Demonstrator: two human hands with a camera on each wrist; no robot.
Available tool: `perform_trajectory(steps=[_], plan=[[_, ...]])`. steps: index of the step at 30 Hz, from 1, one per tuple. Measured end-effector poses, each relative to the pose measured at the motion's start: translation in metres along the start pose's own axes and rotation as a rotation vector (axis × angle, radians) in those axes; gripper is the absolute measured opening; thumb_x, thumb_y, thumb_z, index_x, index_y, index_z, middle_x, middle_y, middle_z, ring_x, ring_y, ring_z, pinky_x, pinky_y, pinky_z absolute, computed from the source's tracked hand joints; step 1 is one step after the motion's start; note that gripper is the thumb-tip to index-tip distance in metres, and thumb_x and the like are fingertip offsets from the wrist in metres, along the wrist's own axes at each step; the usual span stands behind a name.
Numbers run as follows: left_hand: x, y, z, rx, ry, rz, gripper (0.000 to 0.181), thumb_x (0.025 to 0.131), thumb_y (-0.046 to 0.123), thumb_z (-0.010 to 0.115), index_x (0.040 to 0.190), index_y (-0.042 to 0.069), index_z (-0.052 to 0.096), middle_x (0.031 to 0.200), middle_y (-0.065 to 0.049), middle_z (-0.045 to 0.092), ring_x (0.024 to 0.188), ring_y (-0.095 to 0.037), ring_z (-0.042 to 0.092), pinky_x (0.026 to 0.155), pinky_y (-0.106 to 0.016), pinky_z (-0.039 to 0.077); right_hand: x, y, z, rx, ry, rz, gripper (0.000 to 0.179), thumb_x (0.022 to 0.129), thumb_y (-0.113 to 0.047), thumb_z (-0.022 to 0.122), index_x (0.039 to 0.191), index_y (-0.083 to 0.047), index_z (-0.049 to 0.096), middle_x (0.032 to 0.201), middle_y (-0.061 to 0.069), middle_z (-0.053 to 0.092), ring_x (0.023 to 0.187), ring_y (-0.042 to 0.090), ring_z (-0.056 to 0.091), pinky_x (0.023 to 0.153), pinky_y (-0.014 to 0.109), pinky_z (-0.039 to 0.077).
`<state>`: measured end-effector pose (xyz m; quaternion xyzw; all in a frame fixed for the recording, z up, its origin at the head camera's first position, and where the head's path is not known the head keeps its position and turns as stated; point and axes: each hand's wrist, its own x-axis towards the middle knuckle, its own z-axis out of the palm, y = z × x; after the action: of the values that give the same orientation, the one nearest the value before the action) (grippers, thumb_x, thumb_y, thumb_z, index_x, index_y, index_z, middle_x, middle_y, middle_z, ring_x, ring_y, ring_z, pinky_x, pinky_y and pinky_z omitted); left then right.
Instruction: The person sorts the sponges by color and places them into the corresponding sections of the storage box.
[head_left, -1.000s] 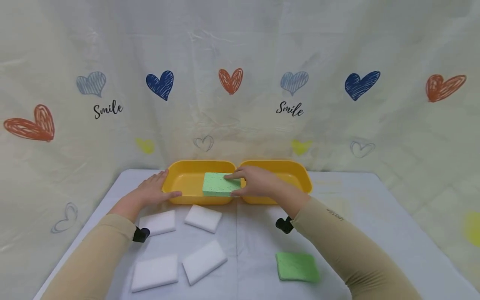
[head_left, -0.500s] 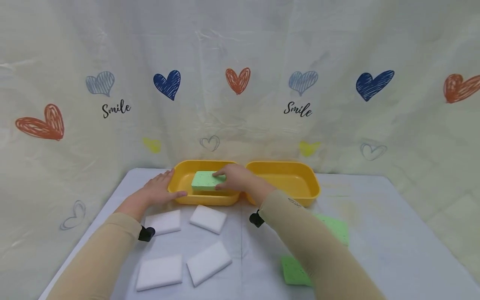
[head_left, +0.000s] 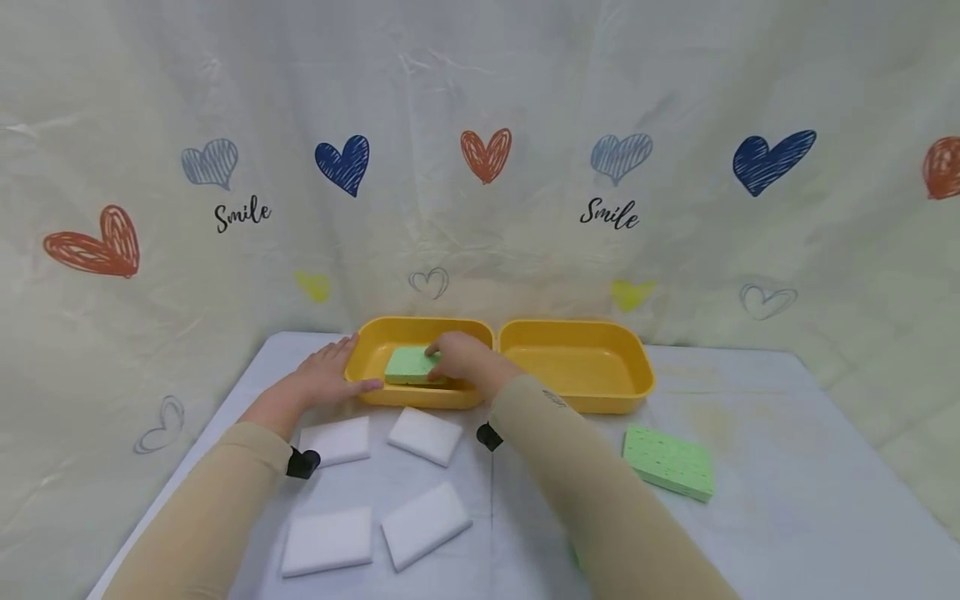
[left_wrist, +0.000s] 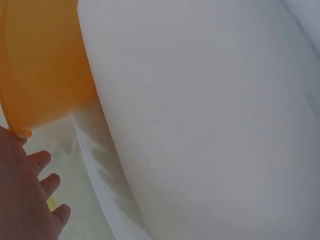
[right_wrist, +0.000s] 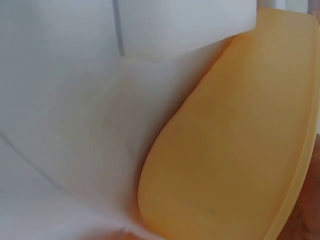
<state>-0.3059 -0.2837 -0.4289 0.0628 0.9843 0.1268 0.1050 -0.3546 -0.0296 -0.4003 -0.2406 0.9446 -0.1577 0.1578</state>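
Note:
Inside the left yellow tray (head_left: 420, 400) my right hand (head_left: 468, 363) holds a speckled green sponge (head_left: 408, 365) by its right end, thumb at the front and fingers on top. The sponge lies low in the tray; whether it touches the floor of it cannot be seen. My left hand (head_left: 326, 377) rests against the tray's left end, its fingers spread along the side and its thumb at the front rim. In the left wrist view, the left hand's fingers (left_wrist: 50, 185) reach past the orange-looking tray wall (left_wrist: 45, 65). The right wrist view shows the tray's outer wall (right_wrist: 225, 135).
A second yellow tray (head_left: 585, 367) adjoins on the right. Several white sponges (head_left: 426, 527) lie on the white-covered table (head_left: 780, 500) in front of the left tray. Another green sponge (head_left: 669, 462) lies to the right; one more is mostly behind my right sleeve (head_left: 585, 492).
My right hand has carried the green sponge leftward from near the right rim and lowered it into the left tray. The left hand keeps its place at the tray. The view has shifted slightly.

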Motion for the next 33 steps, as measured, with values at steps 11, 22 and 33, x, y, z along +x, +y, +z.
perform_trajectory(steps=[11, 22, 33], plan=[[0.003, 0.005, 0.001, -0.024, 0.041, 0.057, 0.123, 0.080, 0.083, 0.049, 0.157, -0.001, 0.003, 0.162, -0.025, 0.011, 0.146, -0.047, 0.013, 0.117, -0.062, 0.015, 0.004, -0.001, 0.004, 0.035, -0.022, 0.048, 0.057, 0.091, -0.027, 0.074, 0.145, -0.022, 0.054, 0.148, 0.005, 0.046, 0.133, 0.020, 0.044, 0.115, 0.037, 0.033], [0.001, 0.005, -0.002, -0.047, 0.039, 0.058, 0.122, 0.081, 0.079, 0.053, 0.157, -0.003, 0.004, 0.162, -0.027, 0.011, 0.146, -0.048, 0.013, 0.117, -0.061, 0.015, -0.007, 0.013, -0.010, 0.046, 0.050, 0.014, 0.060, 0.090, -0.037, 0.073, 0.145, -0.026, 0.052, 0.149, 0.006, 0.045, 0.135, 0.023, 0.044, 0.113, 0.038, 0.035], [0.001, 0.001, 0.001, -0.097, 0.030, 0.064, 0.120, 0.084, 0.073, 0.057, 0.157, -0.003, 0.001, 0.161, -0.028, 0.008, 0.146, -0.050, 0.010, 0.116, -0.064, 0.013, -0.037, 0.021, -0.032, -0.008, 0.089, -0.080, 0.063, 0.089, -0.040, 0.074, 0.146, -0.025, 0.052, 0.148, 0.012, 0.046, 0.134, 0.030, 0.045, 0.112, 0.045, 0.037]])
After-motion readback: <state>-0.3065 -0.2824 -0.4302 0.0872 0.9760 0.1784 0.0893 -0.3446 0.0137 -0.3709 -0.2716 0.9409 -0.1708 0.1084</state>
